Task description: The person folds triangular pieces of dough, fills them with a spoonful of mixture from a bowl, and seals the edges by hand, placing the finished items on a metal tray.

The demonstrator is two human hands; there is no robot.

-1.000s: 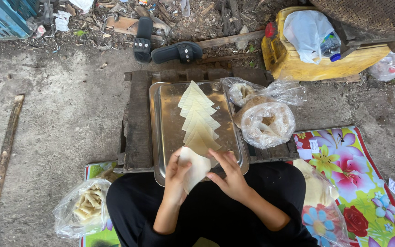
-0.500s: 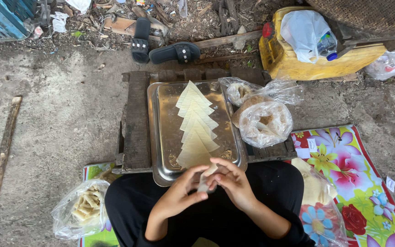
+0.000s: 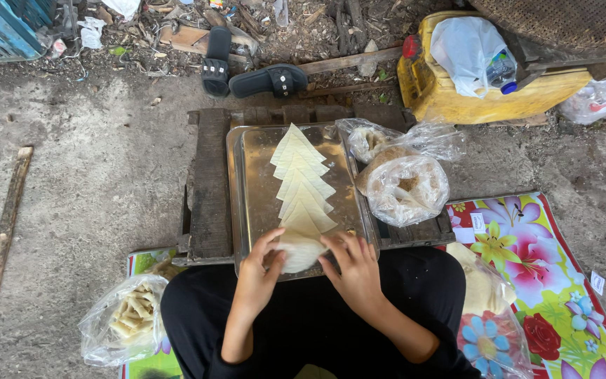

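Both hands, left hand [image 3: 259,270] and right hand [image 3: 354,267], are pinching a pale wrapper sheet [image 3: 299,251] at the near edge of the metal tray [image 3: 254,182], keeping it beside the overlapping row of wrappers [image 3: 301,184] lying ready.

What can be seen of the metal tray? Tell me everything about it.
The metal tray is a shallow rectangular pan with a raised rim, dull silvery and smudged. It lies flat on a low dark wooden pallet, lengthwise away from the person. A row of overlapping pale triangular wrappers runs down its middle. At its near edge the left hand and right hand press on a pale wrapper. Clear plastic bags touch its right rim.
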